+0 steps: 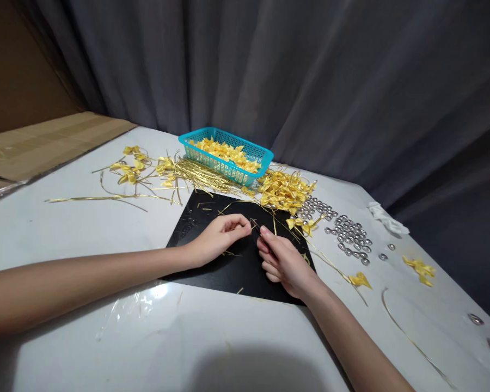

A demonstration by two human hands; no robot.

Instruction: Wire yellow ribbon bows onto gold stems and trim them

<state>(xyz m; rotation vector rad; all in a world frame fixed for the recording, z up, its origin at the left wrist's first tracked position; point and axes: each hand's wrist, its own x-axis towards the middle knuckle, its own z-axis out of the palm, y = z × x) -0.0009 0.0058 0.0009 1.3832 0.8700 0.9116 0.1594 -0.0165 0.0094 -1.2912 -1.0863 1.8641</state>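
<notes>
Above a black mat (224,283) my two hands are close together. My left hand (224,234) is closed in a pinch, thumb against fingertip, at one end of a thin gold wire (252,222). My right hand (283,258) is curled shut, its thumb pressed on a slim, dark metallic piece that points toward the left fingertips; its full shape is hidden in the fist. Short gold clippings (206,206) lie scattered on the mat. Just beyond the right hand is a yellow ribbon bow (304,224).
A turquoise basket (228,170) of yellow bows stands at the back. Beside it are a bundle of gold wires (206,175) and a heap of yellow bows (286,188). Silvery oval beads (351,235) spread to the right, near a crumpled white tissue (387,219). A grey curtain (310,81) hangs behind.
</notes>
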